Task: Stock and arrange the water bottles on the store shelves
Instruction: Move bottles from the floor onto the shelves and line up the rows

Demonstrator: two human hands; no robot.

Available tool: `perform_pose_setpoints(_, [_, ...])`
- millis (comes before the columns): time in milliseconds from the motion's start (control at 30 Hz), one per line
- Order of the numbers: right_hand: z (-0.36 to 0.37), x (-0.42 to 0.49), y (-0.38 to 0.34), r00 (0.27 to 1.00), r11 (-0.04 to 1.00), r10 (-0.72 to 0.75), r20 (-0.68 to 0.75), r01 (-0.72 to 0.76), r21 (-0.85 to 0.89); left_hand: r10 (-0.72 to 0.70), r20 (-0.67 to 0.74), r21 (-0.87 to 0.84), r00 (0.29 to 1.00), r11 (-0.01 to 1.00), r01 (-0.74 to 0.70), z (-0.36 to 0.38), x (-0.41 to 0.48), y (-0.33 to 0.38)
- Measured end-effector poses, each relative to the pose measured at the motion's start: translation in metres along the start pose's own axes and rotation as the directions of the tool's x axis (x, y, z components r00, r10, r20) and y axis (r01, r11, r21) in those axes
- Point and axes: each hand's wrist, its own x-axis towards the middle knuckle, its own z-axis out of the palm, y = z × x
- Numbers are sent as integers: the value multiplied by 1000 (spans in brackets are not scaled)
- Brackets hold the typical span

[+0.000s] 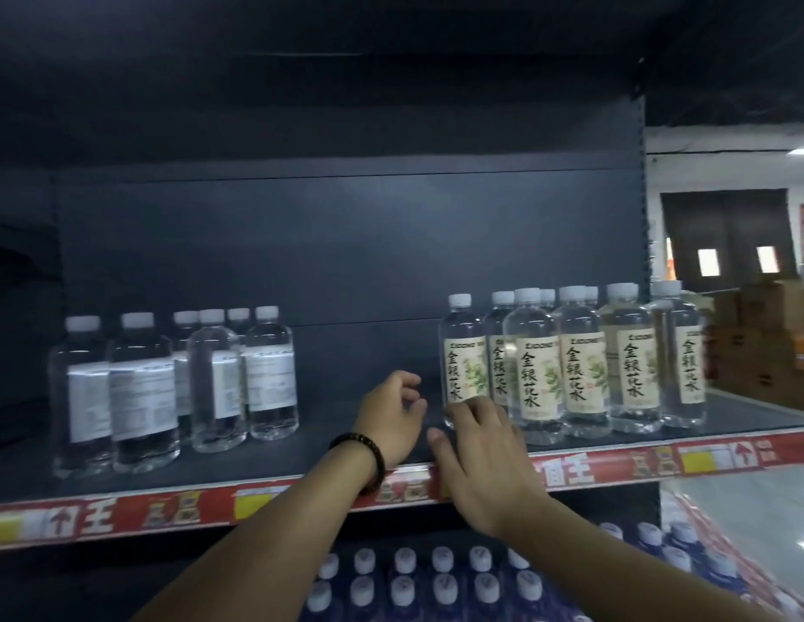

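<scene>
Water bottles are standing in two clusters on the dark shelf (pixel 310 455): a left cluster (pixel 144 388) showing white back labels, and a right cluster (pixel 584 361) facing forward with cream-and-green labels. A bare gap is lying between them.

The right hand (pixel 485 460) is reaching into that gap. Its fingers (pixel 474 408) are lying fairly straight and spread against the lower part of the end bottle (pixel 463 347) of the right cluster. They are touching it, with the thumb off to one side and nothing closing round the bottle. The left hand (pixel 388 415), with a beaded bracelet (pixel 364 455) at the wrist, is hovering just beside it over the gap, its fingers loosely curled and holding nothing.

The main risk seems to be tipping. The end bottle is tall and narrow, and flat fingers are only nudging it rather than gripping it. If its base catches while it is being pushed, it will likely lean into its neighbours, which are packed close together. One toppling bottle could set the front row rocking. It could also roll over the red price strip (pixel 256 505) onto the capped packs (pixel 436 576) below. A second worry is the facing — the left cluster is turned label-backward, so closing the gap alone would probably leave the display looking uneven.
</scene>
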Motion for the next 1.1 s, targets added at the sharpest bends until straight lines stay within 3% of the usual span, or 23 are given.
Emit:
perform_pose_setpoints(133, [4,9,-35,981,983,-178,73,181,-36,254,3,405,967,884,-233,-72,-38,-42])
perform_pose_setpoints(233, [17,21,-77,962,966,-244,121,232,111,234,-73,530,970,833,-161,-125,-59,-72])
perform_pose_setpoints(333, [39,43,-118,966,936,-222,131,174,306,193,-275,447,942,893,-52,-149,-69,-96])
perform_pose_setpoints(433, [56,73,-152,974,900,-126,190,32,434,109,-352,353,930,935,24,-146,-69,-109])
perform_pose_setpoints(700, [93,141,-188,936,745,92,341,-292,600,45,-341,335,939,939,77,-146,-63,-118])
perform_pose_setpoints(867, [137,173,-168,930,673,15,368,-282,684,-3,-329,325,944,939,116,-145,-61,-119])
perform_pose_setpoints(1100, [80,123,-180,930,685,38,366,-290,668,-8,-255,326,967,941,94,-149,-61,-123])
